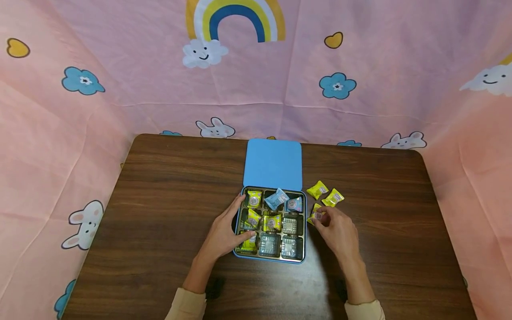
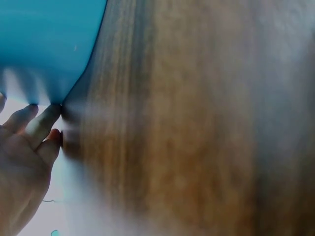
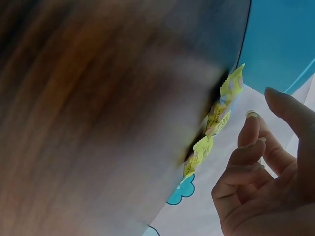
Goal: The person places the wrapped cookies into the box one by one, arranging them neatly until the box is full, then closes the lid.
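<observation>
A blue tin (image 1: 270, 259) with nine compartments lies open on the table. Yellow-wrapped candies (image 1: 272, 222) sit in its left column and centre. One blue-wrapped candy (image 1: 277, 199) lies aslant at the top middle, beside another blue candy (image 1: 294, 204) at the top right. My left hand (image 1: 224, 233) rests along the tin's left side, thumb over the lower-left compartment; the left wrist view shows fingertips against the tin wall (image 2: 39, 78). My right hand (image 1: 338, 229) reaches to a yellow candy (image 1: 315, 215) right of the tin. In the right wrist view its thumb and forefinger stand apart, nothing between them.
Two more yellow candies, one (image 1: 318, 190) nearer the tin and one (image 1: 333, 198) farther right, lie beyond the right hand. The tin's blue lid (image 1: 274, 163) is folded back toward the patterned cloth (image 1: 248, 89). Clear plastic liners (image 1: 289, 246) show in the lower-right compartments.
</observation>
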`<state>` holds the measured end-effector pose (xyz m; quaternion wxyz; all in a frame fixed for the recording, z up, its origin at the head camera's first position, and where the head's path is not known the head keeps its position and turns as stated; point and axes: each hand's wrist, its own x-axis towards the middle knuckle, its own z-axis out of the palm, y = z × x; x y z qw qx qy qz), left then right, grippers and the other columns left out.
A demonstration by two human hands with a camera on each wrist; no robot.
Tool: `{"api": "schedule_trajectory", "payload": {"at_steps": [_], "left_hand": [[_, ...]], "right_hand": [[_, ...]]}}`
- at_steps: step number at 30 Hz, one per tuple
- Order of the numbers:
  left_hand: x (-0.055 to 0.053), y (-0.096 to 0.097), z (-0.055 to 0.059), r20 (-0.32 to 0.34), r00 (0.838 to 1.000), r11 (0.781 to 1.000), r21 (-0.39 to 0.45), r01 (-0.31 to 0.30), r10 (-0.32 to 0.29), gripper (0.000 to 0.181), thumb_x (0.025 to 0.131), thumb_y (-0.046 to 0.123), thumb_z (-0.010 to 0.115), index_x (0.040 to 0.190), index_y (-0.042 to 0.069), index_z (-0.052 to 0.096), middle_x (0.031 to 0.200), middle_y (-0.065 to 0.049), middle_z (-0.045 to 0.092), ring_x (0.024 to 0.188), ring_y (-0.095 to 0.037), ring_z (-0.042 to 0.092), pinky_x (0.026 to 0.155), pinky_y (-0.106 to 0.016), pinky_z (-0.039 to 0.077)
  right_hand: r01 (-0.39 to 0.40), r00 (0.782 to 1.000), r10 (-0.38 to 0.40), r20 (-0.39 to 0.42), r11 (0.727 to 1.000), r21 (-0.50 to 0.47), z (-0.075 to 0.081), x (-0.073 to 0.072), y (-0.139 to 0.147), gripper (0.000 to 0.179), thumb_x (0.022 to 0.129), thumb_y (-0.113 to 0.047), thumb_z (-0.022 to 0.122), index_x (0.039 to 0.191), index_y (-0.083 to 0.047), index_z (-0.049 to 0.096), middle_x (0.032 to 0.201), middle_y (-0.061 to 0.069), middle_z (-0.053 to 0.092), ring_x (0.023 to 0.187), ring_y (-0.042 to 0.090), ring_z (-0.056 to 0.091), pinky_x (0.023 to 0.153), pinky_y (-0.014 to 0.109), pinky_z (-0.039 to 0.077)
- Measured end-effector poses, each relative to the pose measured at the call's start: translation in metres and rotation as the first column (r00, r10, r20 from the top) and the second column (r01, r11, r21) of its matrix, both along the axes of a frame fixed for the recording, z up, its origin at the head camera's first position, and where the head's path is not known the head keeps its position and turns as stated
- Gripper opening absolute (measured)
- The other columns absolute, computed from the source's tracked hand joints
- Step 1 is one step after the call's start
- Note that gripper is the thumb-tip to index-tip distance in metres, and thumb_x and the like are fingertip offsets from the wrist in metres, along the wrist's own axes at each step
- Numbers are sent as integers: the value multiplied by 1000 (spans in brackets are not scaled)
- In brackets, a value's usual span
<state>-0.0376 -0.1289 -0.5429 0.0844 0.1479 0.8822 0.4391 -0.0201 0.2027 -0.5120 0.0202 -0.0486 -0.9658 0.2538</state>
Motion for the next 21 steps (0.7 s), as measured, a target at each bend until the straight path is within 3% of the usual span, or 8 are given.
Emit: {"api": "schedule_trajectory", "payload": {"at_steps": [8, 14, 21], "left_hand": [[1, -1, -1, 17, 1000, 1000, -4, -16, 16, 101, 80, 47, 82, 159, 35, 20, 164, 4, 21, 145, -29, 32, 103, -61, 39], [1, -2, -1, 0, 1000, 1000, 2, -20, 20, 100, 80, 49, 80, 160, 33, 21, 164, 1, 22, 144, -31, 33, 102, -62, 39], [1, 0, -2, 27, 1000, 1000, -6, -12, 12, 102, 81, 47, 81, 159, 37, 17, 164, 2, 20, 145, -29, 31, 104, -60, 39]], "right_hand": [[2, 1000, -2, 14, 1000, 0, -6, -1, -2, 29, 78, -24, 85, 103, -15, 75, 80, -1, 66, 70, 21, 62, 59, 46, 49], [8, 1000, -8, 0, 1000, 0, -9, -3, -1, 31, 76, -23, 85, 104, -14, 75, 82, 0, 64, 71, 22, 61, 60, 47, 48], [20, 1000, -20, 7, 1000, 1, -7, -2, 2, 37, 77, -23, 85, 110, -12, 73, 86, 2, 66, 73, 23, 64, 61, 48, 49]]}}
